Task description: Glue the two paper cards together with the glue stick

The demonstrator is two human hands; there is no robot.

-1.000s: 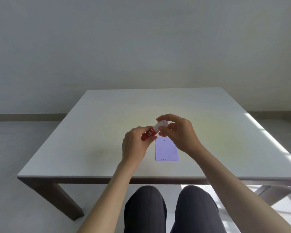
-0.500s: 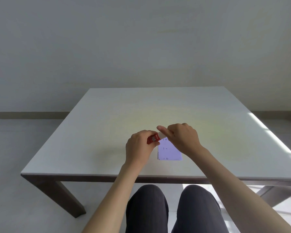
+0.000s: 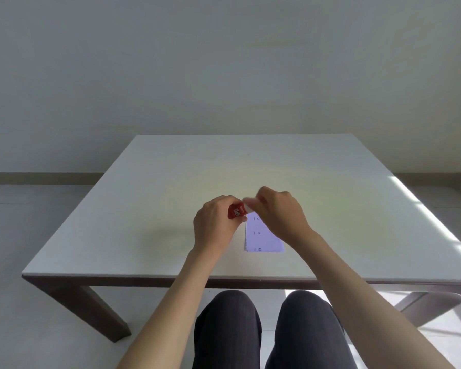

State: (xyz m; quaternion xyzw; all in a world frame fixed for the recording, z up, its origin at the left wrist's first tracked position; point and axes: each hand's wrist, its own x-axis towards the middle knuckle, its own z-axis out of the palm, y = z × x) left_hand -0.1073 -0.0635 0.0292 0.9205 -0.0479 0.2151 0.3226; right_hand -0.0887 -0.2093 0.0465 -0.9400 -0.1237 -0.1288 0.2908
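A red glue stick (image 3: 237, 211) with white lettering is held in my left hand (image 3: 215, 227), which is closed around its body just above the table. My right hand (image 3: 280, 213) pinches the stick's white end (image 3: 249, 206), which looks blurred. Below and between the hands, white paper cards (image 3: 264, 235) lie stacked on the table near its front edge. Small printed marks run down the top card's left side. My right hand hides the cards' far end.
A white square table (image 3: 171, 209) on dark legs stands before a plain wall. My knees in dark trousers sit under its front edge. Sunlight stripes fall along the table's right side (image 3: 423, 211).
Both hands dropped from chest height toward the table and stayed together. The white end of the stick, hidden half a second ago, shows again between my right fingers.
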